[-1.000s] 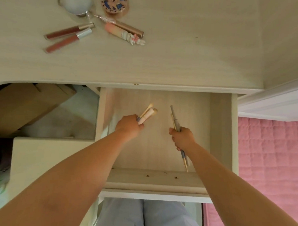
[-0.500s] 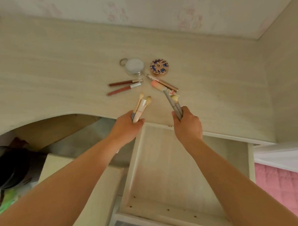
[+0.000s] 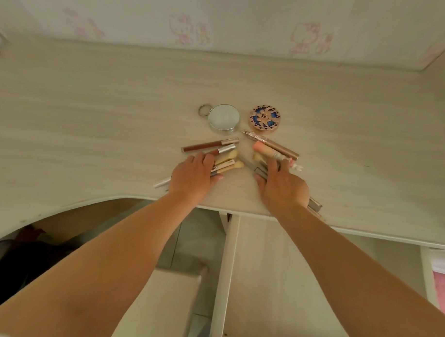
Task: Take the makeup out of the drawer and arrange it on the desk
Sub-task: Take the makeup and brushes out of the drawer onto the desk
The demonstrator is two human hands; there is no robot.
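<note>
Step in hand, by the look of it: setting two brush bundles down on the desk (image 3: 88,117). Left hand (image 3: 192,177) lies over the cream-handled brushes (image 3: 226,163), fingers laid across the handles, thumb tucked at the near side; looks like a loose hold/press, can't tell if it is fully let go. Right hand (image 3: 282,189) covers the grey-handled brushes (image 3: 251,164), fingers reaching fwd over them; grip vs flat press not clear, handle ends poke out behind the wrist near the desk edge. To do it well, imo: lower handles flat, let them roll to rest, then spread fingers and lift straight up so nothing drags. Right bundle sits close to the edge, so nudging it away from the edge first would cut the drop risk. Keep bristle tips clear of the lip gloss tubes (image 3: 210,146) just beyond the left hand. Materials: brushes slim, round-section, smooth handles, soft pale tufts; will roll. Glosses glossy tubes w/ silver caps. White round compact (image 3: 224,117) w/ ring, shiny rim; ornate blue-gold compact (image 3: 264,118) beside it. Pink tube (image 3: 266,149) and gold pen (image 3: 278,146) lie angled, touching. Desk pale woodgrain laminate, slick. Drawer (image 3: 270,280) open below; visible part shows no makeup left.
</note>
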